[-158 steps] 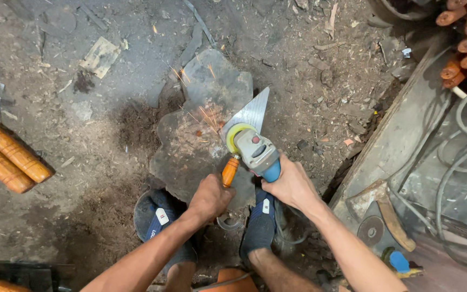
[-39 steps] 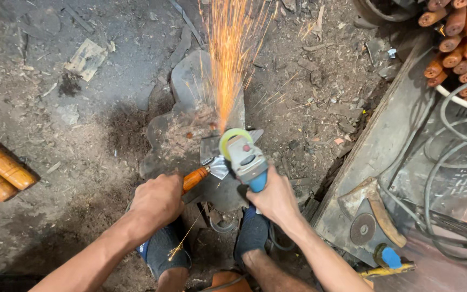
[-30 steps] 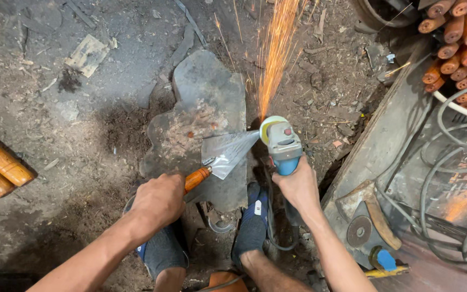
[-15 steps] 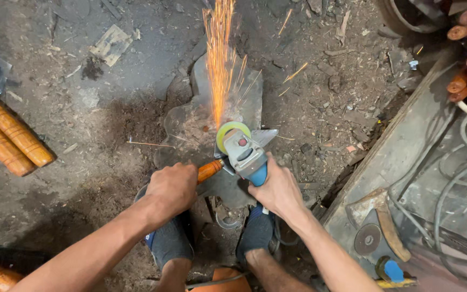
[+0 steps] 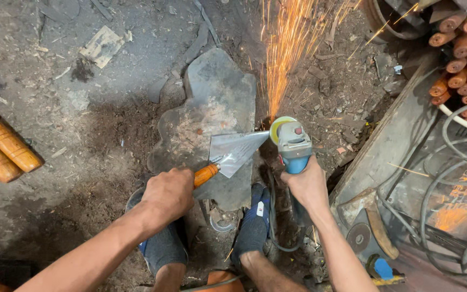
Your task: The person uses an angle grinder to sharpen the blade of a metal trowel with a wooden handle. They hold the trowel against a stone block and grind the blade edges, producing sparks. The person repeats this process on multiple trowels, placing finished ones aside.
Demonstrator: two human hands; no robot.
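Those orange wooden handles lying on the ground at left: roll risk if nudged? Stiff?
The wooden handles look round and turned, so a sideways nudge would probably roll them, though the rough, littered dirt floor should stop them soon. They look like solid wood: likely stiff and fairly light. The glossy finish may be a bit slippery.

Dirt floor (image 5: 82,135), flat stone slab (image 5: 212,92), wooden handles (image 5: 1,146)

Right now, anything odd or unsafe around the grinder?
Yes. The grinder throws sparks up the dirt floor while both hands are bare: the left hand holds the trowel by its orange handle, the right hand holds the grinder. Feet sit close below the blade.
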